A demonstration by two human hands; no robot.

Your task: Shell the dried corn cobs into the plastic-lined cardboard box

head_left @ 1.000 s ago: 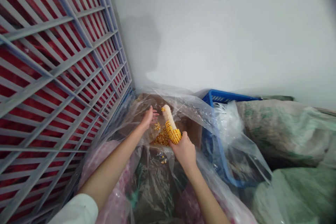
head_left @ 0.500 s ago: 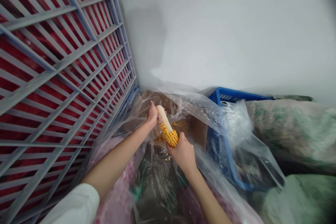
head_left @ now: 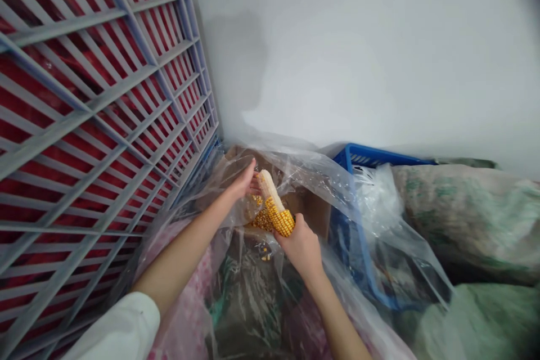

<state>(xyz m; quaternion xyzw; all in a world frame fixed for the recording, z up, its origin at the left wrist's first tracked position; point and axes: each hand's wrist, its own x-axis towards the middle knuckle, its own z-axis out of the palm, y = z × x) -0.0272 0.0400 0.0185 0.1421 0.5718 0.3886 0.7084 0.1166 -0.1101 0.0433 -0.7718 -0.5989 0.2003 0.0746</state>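
Observation:
An ear of corn is tilted over a cardboard box lined with clear plastic. Its upper end is bare pale cob, while yellow kernels still cover the lower end. My right hand is wrapped round that lower end. Beside the bare end, my left hand has its fingers stretched out and thumb raised; whether its fingertips touch the cob I cannot tell. Loose kernels lie in the box below the ear. A few more rest on the plastic sheet nearer to me.
A tall grey slatted crate with red behind it stands on the left. To the right is a blue plastic crate holding clear plastic bags, with a stuffed woven sack and a greenish sack beyond. A white wall rises behind.
My left hand has opened and moved slightly away from the bare end of the cob. The ear and my right hand have shifted a little to the right.

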